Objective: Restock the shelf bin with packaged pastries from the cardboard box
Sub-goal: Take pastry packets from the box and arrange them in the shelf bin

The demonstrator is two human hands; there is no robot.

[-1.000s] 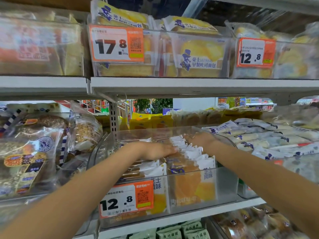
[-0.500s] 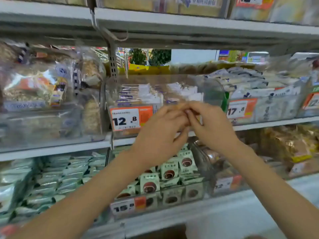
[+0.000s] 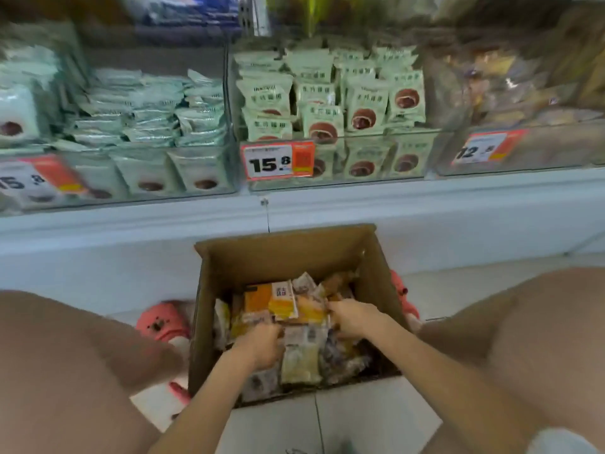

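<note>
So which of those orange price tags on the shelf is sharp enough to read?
The middle price tag, reading 15.8, on the bin of green packets straight above the cardboard box. The left tag and right tag are smeared by blur.

- Single view: head cam, worn, wide-angle.
- Faces fwd + steeply down from above bent knees, into open cardboard box [image 3: 288, 257] on floor, close.
- Upper frame: bottom shelf [image 3: 425, 188] w/ clear bins, near, front-on.
- Edges blurred.

Cardboard box [image 3: 229, 276] open-topped; packaged pastries [image 3: 284, 303] crowd its floor.
</note>
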